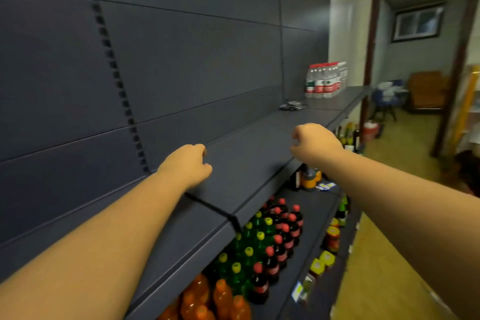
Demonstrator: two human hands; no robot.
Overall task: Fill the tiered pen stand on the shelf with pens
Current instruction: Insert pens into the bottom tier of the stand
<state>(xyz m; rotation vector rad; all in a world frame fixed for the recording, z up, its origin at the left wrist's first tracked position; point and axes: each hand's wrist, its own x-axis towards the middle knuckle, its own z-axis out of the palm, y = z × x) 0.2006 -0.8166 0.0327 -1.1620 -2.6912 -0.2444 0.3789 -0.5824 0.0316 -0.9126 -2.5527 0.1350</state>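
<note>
Pens, or what may be pens, are suggested only by a small dark heap (292, 106) lying on the upper shelf (259, 158), against the back panel and just short of the water bottles (326, 80); it is too blurred to be counted or named with certainty. No tiered pen stand can be made out anywhere on that shelf, so its place cannot be told.

Two hands are held out over the same shelf, well short of the heap. The left hand (188, 163) is loosely curled above the shelf near the back panel, and nothing is seen in it. The right hand (315, 144) is curled above the shelf's front edge, nearer the heap; whether anything is pinched in it cannot be told.

The step in hand is judged to be an approach, with filling not yet begun. A further reach along the shelf toward the heap would be called for next, and the stand would have to be found.

One pack of water bottles is counted, its bottles too blurred to number. Below the shelf, soda bottles (272, 241) with red, yellow and orange caps are stocked by the dozen.
</note>
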